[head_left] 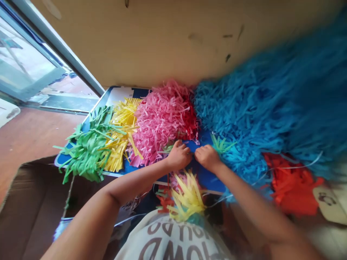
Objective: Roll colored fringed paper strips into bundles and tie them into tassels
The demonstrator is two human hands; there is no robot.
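My left hand (179, 156) and my right hand (207, 157) meet knuckle to knuckle over a dark blue sheet (206, 177), both with fingers curled in. What they pinch between them is hidden. A few green paper strips (221, 145) stick out just beyond my right hand. A pink fringed paper pile (162, 121) lies right behind my left hand. A yellow fringed bunch (188, 198) sits below my wrists, close to my chest.
Green (88, 151) and yellow (121, 135) fringed piles lie at the left. A large blue fringed heap (271, 108) fills the right, with red paper (291, 186) below it. A beige wall (162, 39) stands behind; a cardboard box (29, 206) sits lower left.
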